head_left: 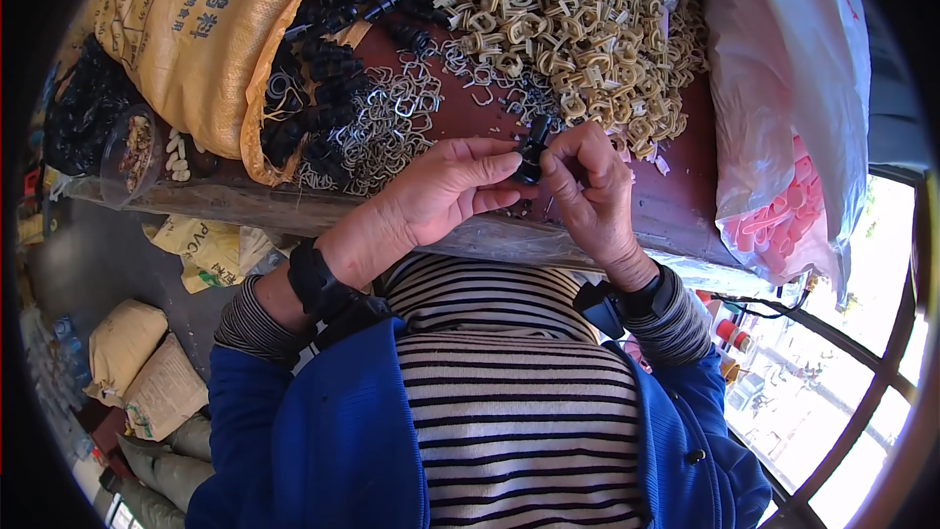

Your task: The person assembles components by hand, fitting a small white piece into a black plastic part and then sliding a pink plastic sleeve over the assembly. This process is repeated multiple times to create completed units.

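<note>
In front of my chest, over the near edge of the table, my left hand grips a small black plastic fitting between thumb and fingers. The fitting stands roughly upright, with a narrow stem above a wider round base. Right beside it, my right hand is closed in a pinch, thumb against the curled forefinger. What that pinch holds, if anything, is too small to make out. Bent metal clips lie loose beyond my left hand. A big heap of beige plastic clips rises beyond both hands.
An orange woven sack at the left spills black fittings onto the table. A whitish plastic bag with pink plastic pieces stands at the right. The wooden table edge runs before me. Filled sacks lie lower left.
</note>
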Demonstrator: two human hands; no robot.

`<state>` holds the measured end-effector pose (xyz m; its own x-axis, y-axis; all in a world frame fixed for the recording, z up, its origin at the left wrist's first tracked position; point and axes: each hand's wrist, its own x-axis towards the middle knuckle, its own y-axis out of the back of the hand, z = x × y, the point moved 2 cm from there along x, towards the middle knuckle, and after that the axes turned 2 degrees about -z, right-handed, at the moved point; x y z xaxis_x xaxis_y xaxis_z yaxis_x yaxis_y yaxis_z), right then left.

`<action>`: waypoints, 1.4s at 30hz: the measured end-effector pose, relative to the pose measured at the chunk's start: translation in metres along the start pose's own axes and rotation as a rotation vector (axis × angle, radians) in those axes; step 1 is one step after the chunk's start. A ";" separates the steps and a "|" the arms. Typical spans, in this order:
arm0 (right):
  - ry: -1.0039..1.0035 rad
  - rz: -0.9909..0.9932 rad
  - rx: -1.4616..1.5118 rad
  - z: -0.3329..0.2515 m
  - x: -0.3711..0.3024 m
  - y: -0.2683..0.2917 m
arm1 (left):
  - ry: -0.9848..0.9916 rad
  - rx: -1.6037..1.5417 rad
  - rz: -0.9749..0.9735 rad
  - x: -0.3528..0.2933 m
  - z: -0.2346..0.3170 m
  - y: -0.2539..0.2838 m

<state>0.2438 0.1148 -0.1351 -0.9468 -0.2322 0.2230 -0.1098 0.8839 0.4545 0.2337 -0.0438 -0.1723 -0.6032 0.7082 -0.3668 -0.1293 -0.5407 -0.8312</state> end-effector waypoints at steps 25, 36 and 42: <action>0.237 -0.075 -0.162 -0.018 -0.003 0.004 | 0.048 0.012 -0.075 -0.003 -0.002 -0.001; -0.357 -0.268 0.259 0.010 -0.008 0.006 | 0.083 0.198 0.026 -0.006 0.001 0.000; -0.035 -0.100 -0.515 0.031 0.003 0.035 | 0.044 0.234 0.046 -0.006 0.002 0.001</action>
<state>0.2275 0.1579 -0.1454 -0.9497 -0.2840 0.1317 -0.0457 0.5419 0.8392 0.2357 -0.0494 -0.1705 -0.5785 0.6966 -0.4244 -0.2839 -0.6597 -0.6959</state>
